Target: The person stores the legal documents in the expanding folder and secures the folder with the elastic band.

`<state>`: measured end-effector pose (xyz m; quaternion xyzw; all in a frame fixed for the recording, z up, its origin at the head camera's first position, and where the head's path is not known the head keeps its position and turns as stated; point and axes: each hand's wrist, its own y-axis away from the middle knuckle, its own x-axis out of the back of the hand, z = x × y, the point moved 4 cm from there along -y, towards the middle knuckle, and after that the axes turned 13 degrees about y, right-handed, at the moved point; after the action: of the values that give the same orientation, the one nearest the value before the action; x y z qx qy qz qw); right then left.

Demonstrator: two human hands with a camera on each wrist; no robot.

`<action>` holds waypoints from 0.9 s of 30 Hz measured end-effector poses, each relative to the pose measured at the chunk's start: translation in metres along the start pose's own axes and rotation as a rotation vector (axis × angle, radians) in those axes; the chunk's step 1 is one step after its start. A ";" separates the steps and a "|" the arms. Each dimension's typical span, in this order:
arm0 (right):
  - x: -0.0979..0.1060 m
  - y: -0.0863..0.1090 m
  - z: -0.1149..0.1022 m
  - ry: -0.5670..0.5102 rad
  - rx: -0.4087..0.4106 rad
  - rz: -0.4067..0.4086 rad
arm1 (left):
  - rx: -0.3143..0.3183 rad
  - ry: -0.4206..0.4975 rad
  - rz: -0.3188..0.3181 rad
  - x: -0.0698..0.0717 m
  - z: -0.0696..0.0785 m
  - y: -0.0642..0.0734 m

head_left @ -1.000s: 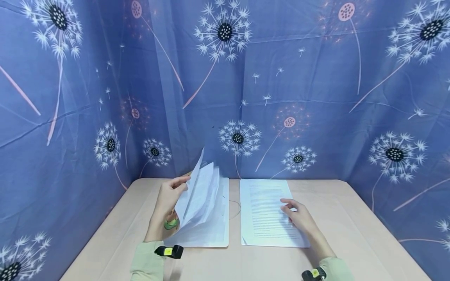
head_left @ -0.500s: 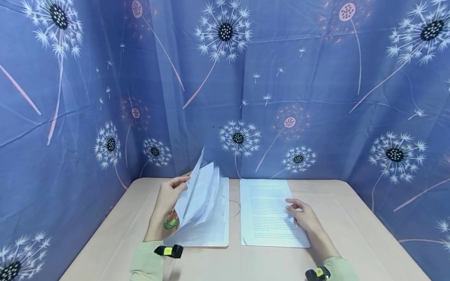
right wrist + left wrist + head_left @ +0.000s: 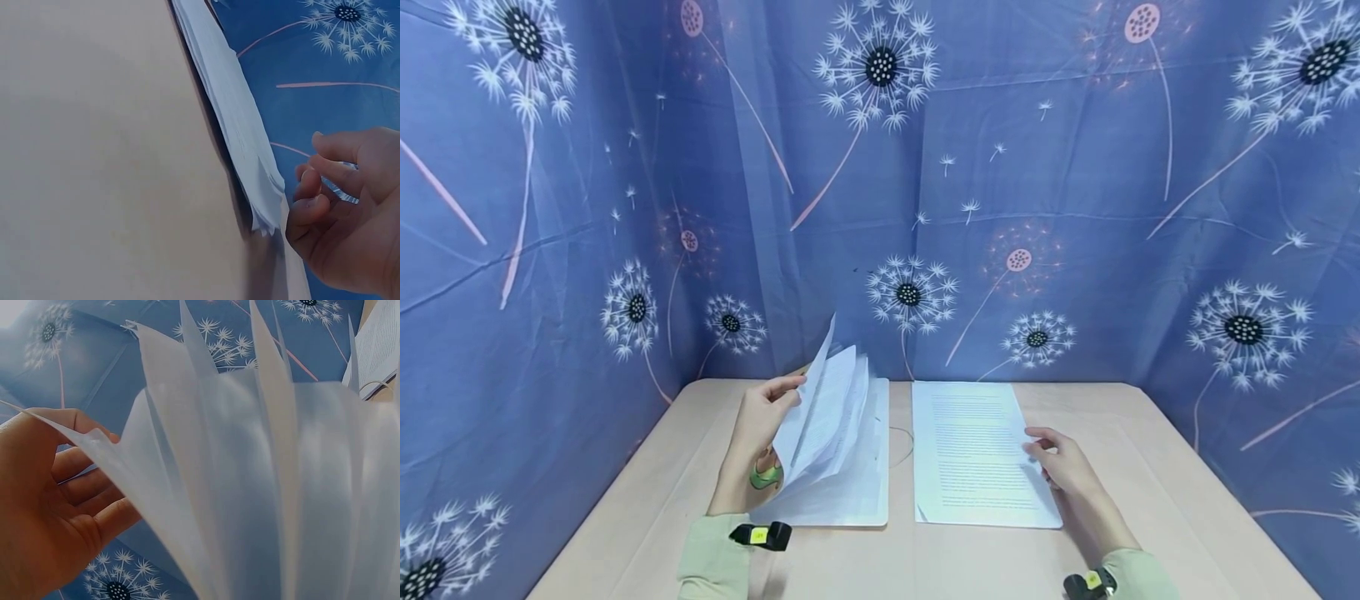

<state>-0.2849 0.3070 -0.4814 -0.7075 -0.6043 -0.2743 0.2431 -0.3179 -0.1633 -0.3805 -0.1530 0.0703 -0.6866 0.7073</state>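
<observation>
My left hand (image 3: 758, 421) pinches the edge of a raised page of a clear-pocket folder (image 3: 850, 500), which stands open on the left side of the table. In the left wrist view several translucent pockets (image 3: 237, 456) fan upright, and the nearest one runs between thumb and fingers. Part of a cover with a green cartoon figure (image 3: 766, 477) shows below that hand. At the right lies a stack of printed sheets (image 3: 973, 450), its near corner slightly lifted. My right hand (image 3: 1066, 468) hovers at the stack's right edge, fingers loosely bent, holding nothing.
A thin cord loop (image 3: 904, 446) lies between the folder and the stack. The beige table (image 3: 880, 567) is bordered at back and sides by a blue dandelion-print curtain (image 3: 970, 167). Each wrist wears a black strap camera (image 3: 762, 536).
My right hand has drifted right, from over the printed sheets to their right edge. The left hand and the raised folder page have stayed in place.
</observation>
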 end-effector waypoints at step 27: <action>-0.002 -0.009 0.010 0.231 -0.009 -0.046 | 0.012 0.007 0.022 0.001 0.000 0.000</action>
<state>-0.2936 0.3137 -0.4896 -0.6579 -0.5872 -0.3623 0.3017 -0.3179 -0.1647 -0.3809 -0.1456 0.0703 -0.6796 0.7155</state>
